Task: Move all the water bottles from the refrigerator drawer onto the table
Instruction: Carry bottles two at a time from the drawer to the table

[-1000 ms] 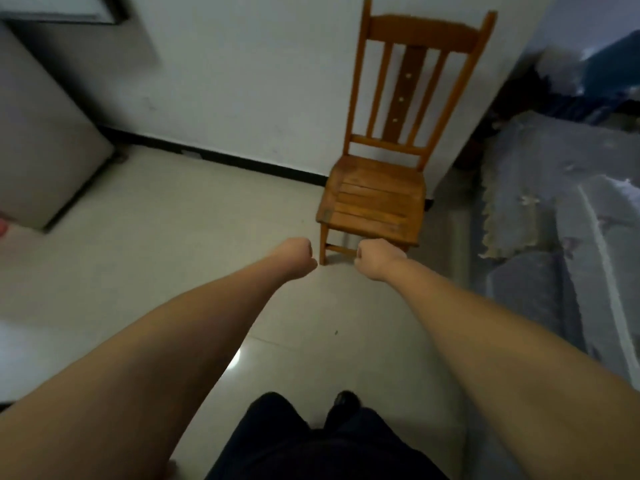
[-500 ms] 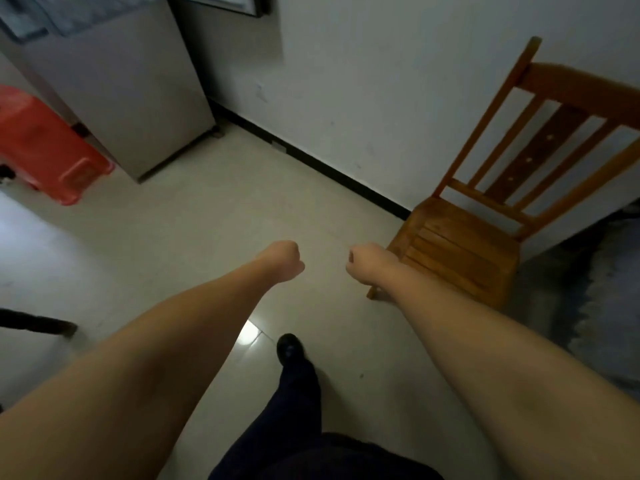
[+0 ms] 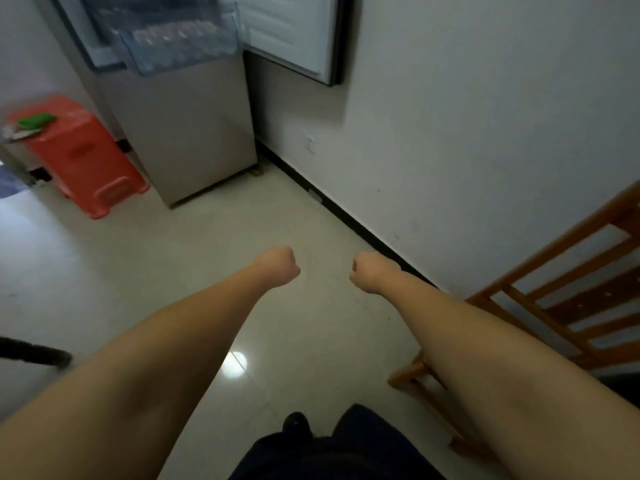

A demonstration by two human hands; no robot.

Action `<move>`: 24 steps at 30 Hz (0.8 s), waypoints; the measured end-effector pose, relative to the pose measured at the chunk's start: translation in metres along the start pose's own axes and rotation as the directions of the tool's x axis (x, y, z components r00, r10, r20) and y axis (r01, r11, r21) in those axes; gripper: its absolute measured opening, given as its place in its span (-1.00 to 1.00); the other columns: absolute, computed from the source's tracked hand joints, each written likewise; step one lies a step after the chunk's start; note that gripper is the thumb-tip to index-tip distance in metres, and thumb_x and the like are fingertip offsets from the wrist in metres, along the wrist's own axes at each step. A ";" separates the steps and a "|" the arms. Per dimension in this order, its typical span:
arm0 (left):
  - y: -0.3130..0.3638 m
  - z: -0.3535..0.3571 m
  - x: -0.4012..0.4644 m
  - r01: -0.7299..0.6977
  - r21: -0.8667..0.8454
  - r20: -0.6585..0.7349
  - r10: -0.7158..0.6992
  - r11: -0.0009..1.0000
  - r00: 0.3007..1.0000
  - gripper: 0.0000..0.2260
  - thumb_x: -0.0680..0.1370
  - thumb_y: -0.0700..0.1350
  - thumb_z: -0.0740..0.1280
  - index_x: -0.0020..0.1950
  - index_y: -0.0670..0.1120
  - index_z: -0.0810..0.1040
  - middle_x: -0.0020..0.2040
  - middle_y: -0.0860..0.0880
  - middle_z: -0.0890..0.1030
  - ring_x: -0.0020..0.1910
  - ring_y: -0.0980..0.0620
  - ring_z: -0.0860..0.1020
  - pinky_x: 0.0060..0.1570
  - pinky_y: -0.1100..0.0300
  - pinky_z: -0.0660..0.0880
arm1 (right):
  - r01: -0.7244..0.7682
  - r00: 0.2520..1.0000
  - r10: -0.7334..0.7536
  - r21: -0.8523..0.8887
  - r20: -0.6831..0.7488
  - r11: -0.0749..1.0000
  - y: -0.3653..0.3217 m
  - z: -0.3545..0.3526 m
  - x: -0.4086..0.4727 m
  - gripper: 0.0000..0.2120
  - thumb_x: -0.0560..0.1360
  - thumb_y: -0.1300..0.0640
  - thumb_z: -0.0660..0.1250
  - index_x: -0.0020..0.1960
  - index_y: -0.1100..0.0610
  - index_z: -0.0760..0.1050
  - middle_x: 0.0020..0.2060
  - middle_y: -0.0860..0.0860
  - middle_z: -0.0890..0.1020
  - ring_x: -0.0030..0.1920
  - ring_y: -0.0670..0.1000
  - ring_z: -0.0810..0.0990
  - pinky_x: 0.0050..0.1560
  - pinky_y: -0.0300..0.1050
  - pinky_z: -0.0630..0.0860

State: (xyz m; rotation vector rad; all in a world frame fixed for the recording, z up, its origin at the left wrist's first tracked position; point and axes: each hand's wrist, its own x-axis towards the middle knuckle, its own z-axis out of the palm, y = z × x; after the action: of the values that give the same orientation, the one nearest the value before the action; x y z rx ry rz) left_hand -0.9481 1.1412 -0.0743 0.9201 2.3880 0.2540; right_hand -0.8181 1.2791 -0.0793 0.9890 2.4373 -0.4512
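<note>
While both fists, left hand and right hand, stay clenched empty, one drawer juts open.

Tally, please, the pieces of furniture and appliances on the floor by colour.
Grey: 1, the refrigerator, its drawer pulled out
Red: 1, the plastic stool
Brown: 1, the wooden chair
Total: 3

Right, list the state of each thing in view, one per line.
Refrigerator door: open.
Refrigerator drawer: pulled out, its contents blurred.
Left hand: fist, holding nothing.
Right hand: fist, holding nothing.
Red stool: upright, a green thing on top.
Wooden chair: upright.
</note>
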 end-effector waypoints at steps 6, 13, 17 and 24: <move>-0.048 -0.036 0.041 0.103 -0.129 -0.037 -0.109 0.986 0.993 -0.72 0.56 -0.13 0.24 0.20 -0.23 0.53 0.18 -0.21 0.56 0.17 -0.17 0.52 0.11 0.11 0.46 | 0.143 0.990 -0.140 -0.105 0.034 0.984 -0.067 -0.030 0.068 -0.65 0.61 0.12 0.12 0.33 0.22 0.41 0.28 0.20 0.49 0.25 0.21 0.49 0.17 -0.03 0.43; -0.091 -0.089 0.130 0.208 -0.157 -0.064 -0.220 0.966 0.973 -0.73 0.56 -0.14 0.25 0.20 -0.22 0.55 0.18 -0.19 0.57 0.15 -0.16 0.53 0.14 0.09 0.48 | 0.263 0.965 -0.260 -0.117 0.043 0.958 -0.126 -0.066 0.181 -0.67 0.58 0.11 0.17 0.27 0.23 0.46 0.22 0.21 0.53 0.20 0.21 0.52 0.14 -0.05 0.45; -0.098 -0.141 0.198 0.240 -0.177 -0.077 -0.257 0.954 0.963 -0.74 0.56 -0.16 0.26 0.21 -0.23 0.55 0.17 -0.19 0.57 0.15 -0.14 0.54 0.12 0.11 0.47 | 0.294 0.956 -0.292 -0.133 0.031 0.947 -0.157 -0.113 0.252 -0.68 0.59 0.10 0.17 0.25 0.22 0.48 0.20 0.20 0.55 0.18 0.21 0.53 0.12 -0.03 0.46; -0.105 -0.216 0.298 0.217 -0.244 -0.161 -0.261 0.945 0.952 -0.76 0.56 -0.14 0.26 0.16 -0.20 0.58 0.12 -0.17 0.60 0.10 -0.12 0.56 0.09 0.10 0.50 | 0.346 0.935 -0.355 -0.182 -0.016 0.920 -0.208 -0.205 0.354 -0.67 0.60 0.11 0.15 0.23 0.27 0.51 0.19 0.22 0.56 0.19 0.21 0.54 0.11 -0.05 0.46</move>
State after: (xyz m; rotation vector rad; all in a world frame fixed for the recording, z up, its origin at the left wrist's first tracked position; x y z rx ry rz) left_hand -1.3095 1.2660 -0.0645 0.5140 2.5523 0.5249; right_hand -1.2510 1.4297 -0.0716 0.4929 2.6535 -0.3214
